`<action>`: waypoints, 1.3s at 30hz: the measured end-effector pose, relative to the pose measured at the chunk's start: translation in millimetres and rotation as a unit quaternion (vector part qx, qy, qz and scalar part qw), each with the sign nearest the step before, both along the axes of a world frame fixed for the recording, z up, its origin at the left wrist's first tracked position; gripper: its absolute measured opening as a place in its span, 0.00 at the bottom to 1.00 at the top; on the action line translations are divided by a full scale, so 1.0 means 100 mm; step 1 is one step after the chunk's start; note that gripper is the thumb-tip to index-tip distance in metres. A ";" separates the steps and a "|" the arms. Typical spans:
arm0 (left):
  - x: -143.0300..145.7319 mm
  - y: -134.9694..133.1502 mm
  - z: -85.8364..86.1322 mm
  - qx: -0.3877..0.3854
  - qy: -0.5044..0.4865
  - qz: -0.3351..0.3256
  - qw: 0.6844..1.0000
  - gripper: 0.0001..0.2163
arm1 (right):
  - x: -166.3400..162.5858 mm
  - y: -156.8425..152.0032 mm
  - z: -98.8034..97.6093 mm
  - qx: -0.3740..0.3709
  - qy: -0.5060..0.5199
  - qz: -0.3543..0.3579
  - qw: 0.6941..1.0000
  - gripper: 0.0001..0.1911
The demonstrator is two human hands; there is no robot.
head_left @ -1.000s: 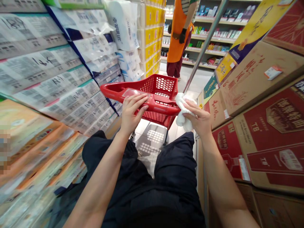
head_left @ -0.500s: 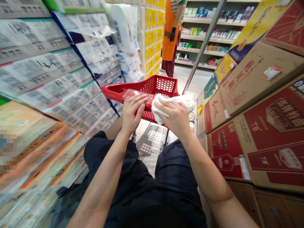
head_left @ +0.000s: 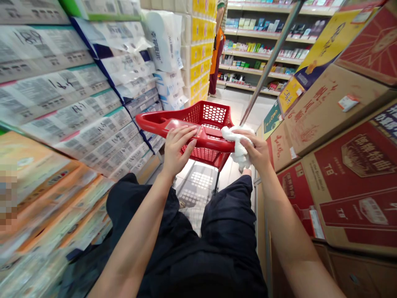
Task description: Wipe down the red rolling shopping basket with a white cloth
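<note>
nearest, taking 12 o'clock as straight ahead of the wearer, the dark trousers (head_left: 229, 244) spread to either side; a thin dark cart leg (head_left: 216, 184) stands just ahead of the right trouser leg, so a small roll backward could knock against it. the left grip (head_left: 180, 147), slightly toward 11, lies over the red handle (head_left: 217, 142), fingers across its pale panel (head_left: 178, 123); whether it clasps the underside cannot be told. if it is merely resting there, sideways pressure would likely swing the cart. the right grip (head_left: 257, 149), at 1 o'clock, is closed around a bunched white cloth (head_left: 239, 155), which touches the handle's right end. part of the cloth hangs loose below, and could snag or slip free if the pinch is light. so close to the tip, the cloth could also run off the handle, sending the knuckles toward the stacked cartons (head_left: 322, 114) at 2 o'clock. beyond the handle, at 12, the red mesh basket (head_left: 216, 111) could graze the yellow-fronted packs (head_left: 200, 54) if pushed askew. a metal pole (head_left: 269, 66), slanting toward 1, looks easy to bump. farther, near 12, a co-worker in orange (head_left: 214, 68), half hidden by those packs, could step out unnoticed before the stocked shelves (head_left: 248, 53).
</note>
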State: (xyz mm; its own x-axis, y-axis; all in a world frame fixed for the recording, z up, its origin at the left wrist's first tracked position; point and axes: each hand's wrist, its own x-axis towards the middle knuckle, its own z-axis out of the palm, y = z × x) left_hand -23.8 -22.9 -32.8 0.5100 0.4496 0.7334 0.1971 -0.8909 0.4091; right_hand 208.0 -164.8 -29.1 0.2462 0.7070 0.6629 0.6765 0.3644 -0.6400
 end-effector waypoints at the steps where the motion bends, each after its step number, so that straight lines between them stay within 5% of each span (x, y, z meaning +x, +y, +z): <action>1: 0.01 0.00 0.00 -0.002 -0.001 -0.001 1.000 0.15 | -0.04 -0.01 -0.02 0.008 0.014 -0.024 1.000 0.16; 6: 0.02 0.00 -0.01 -0.007 -0.020 -0.008 1.000 0.16 | -0.49 -0.04 -0.01 0.017 -0.104 -0.155 0.982 0.13; 13: 0.04 -0.05 0.00 -0.020 -0.032 -0.009 0.999 0.19 | -1.10 0.31 0.32 -0.117 -0.276 -0.231 0.926 0.16; 17: 0.00 -0.01 0.01 -0.024 -0.035 -0.013 0.999 0.20 | -1.00 0.29 0.29 -0.093 -0.291 -0.189 0.933 0.16; 21: -0.04 0.01 0.01 -0.023 -0.019 -0.023 0.999 0.21 | -0.58 0.02 0.10 -0.047 -0.276 -0.094 0.955 0.15; 27: 0.01 -0.06 0.00 -0.030 -0.034 -0.013 0.999 0.20 | -0.08 -0.22 -0.07 -0.004 -0.055 -0.071 0.996 0.15; 31: 0.04 -0.09 0.00 -0.029 -0.043 -0.005 0.999 0.17 | -0.32 -0.17 0.00 0.017 -0.018 -0.134 0.991 0.14; 39: 0.00 -0.09 0.01 -0.025 -0.032 0.014 0.999 0.15 | -1.00 0.13 0.25 -0.064 -0.223 -0.201 0.952 0.13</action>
State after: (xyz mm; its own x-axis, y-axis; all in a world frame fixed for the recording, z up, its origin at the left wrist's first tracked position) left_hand -23.9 -31.9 -32.2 0.4499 0.5005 0.7396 0.1939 -0.8632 0.4662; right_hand 107.6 -152.3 -4.2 0.2281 0.6978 0.6790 0.9595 -0.0427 -0.2785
